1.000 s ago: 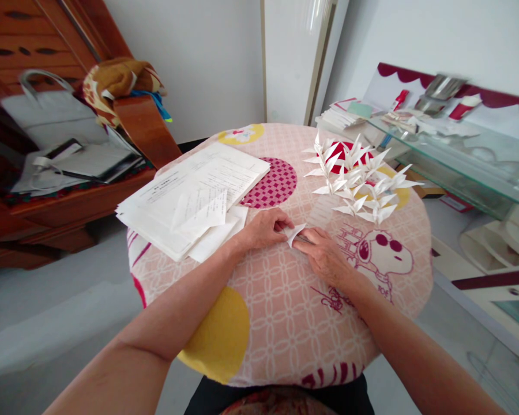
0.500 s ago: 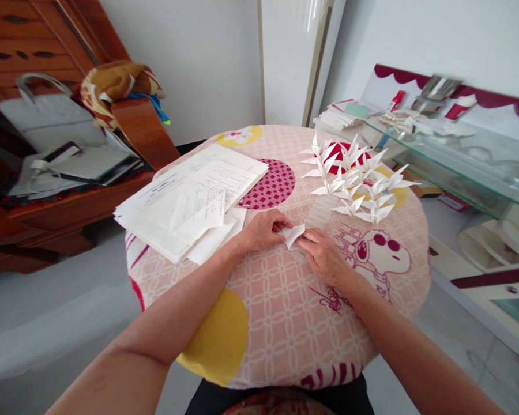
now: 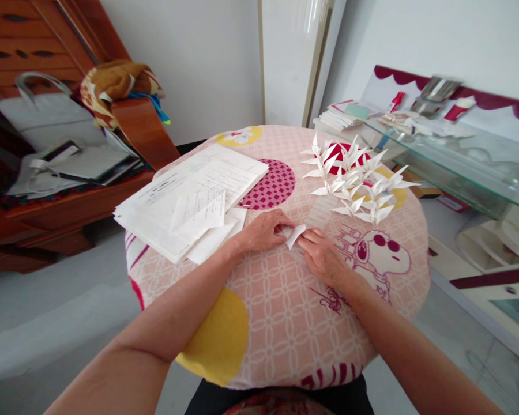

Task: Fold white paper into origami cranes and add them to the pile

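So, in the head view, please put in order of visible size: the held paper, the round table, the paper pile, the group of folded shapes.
1. Round table
2. Paper pile
3. Group of folded shapes
4. Held paper

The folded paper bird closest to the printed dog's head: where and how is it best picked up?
Probably pinch the paper bird at its middle with the right hand once free, coming from the near side. Its thin points spread left and right and would likely bend if grabbed; other birds crowd its far side, while its near side faces the printed dog.
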Tool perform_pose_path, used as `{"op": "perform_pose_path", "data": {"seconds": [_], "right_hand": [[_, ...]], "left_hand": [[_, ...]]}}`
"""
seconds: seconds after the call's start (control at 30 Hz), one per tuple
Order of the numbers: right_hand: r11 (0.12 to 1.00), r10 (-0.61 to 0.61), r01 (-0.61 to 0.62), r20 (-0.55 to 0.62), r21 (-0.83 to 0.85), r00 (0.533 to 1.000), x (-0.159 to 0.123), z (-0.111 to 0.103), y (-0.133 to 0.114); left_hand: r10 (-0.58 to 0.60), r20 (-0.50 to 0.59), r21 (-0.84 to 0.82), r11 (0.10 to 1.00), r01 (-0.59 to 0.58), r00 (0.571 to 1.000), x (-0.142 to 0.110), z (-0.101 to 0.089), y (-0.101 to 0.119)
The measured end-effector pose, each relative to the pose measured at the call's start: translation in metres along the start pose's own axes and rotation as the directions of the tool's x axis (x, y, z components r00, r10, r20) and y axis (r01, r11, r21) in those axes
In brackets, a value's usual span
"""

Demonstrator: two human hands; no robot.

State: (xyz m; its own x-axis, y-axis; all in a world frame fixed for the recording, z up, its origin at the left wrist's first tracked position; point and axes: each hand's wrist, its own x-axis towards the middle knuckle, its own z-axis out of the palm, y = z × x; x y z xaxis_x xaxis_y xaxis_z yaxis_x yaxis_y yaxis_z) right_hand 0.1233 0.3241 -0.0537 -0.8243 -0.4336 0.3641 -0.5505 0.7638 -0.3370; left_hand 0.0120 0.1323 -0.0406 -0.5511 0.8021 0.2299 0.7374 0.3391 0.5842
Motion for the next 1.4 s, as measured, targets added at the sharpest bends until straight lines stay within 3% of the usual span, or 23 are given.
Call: {"op": "perform_pose_path", "data": {"seconds": [0.23,0.4,0.67,1.0,1.2,1.4], "right_hand": [[0.999,0.037,-0.037,-0.002,-0.034,0.999,0.003,0.002,0.001],[0.998,0.026,-0.027,-0.026,-0.054,0.999,0.000,0.002,-0.004],[0.985,0.004,-0.008,-0.025,-0.172,1.000,-0.002,0.010,-0.001],[0.993,-0.015,0.011,-0.029,-0.115,0.999,-0.008,0.007,-0.005],[0.995,0.002,-0.005,-0.027,-0.100,1.000,-0.006,0.008,-0.008],[0.994,0.004,-0.005,-0.002,-0.112,1.000,-0.005,0.009,-0.009]], "left_hand": [[-0.052,0.044,-0.002,0.999,0.052,0.998,0.001,-0.003,0.002],[-0.111,-0.003,-0.027,0.993,0.111,0.994,-0.002,-0.007,0.013],[-0.136,-0.096,0.318,0.935,0.160,0.986,-0.007,0.005,0.044],[-0.148,-0.180,0.356,0.912,0.205,0.973,-0.008,0.009,0.036],[-0.276,-0.218,0.339,0.878,0.338,0.936,-0.003,0.010,0.046],[-0.365,-0.172,0.439,0.803,0.403,0.915,0.008,0.012,0.061]]}}
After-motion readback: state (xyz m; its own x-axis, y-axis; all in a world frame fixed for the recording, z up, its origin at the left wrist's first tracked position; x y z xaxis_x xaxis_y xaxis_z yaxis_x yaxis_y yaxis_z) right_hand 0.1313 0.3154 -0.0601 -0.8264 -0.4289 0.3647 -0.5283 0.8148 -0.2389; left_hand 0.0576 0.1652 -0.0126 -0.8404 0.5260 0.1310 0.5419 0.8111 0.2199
